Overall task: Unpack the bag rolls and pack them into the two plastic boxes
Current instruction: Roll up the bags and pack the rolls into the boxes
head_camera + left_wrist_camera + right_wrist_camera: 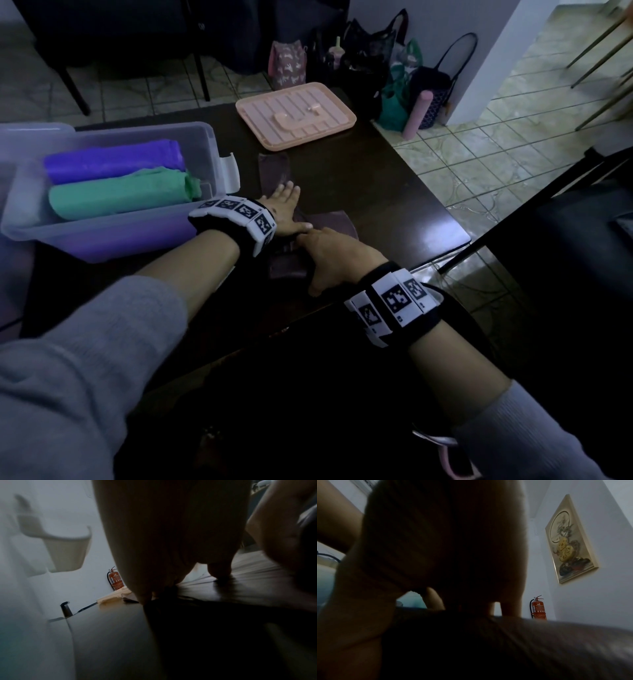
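A dark brown plastic bag [335,223] lies flattened on the dark table [394,192], one strip of it reaching toward the far side. My left hand [286,207] presses flat on it with straight fingers. Just nearer to me, my right hand [325,255] rests on the same bag with its thumb spread, fingers pointing left; what lies under its palm is hidden. To the left, a clear plastic box [214,145] holds a purple roll [113,164] and a green roll [120,198] side by side. In the right wrist view the dark bag [539,649] fills the foreground.
A pink ribbed lid [294,116] lies at the far side of the table. The box's white latch [230,171] sticks out toward my left hand. Bags [404,82] stand on the tiled floor by the wall. The table's right edge is close to my right wrist.
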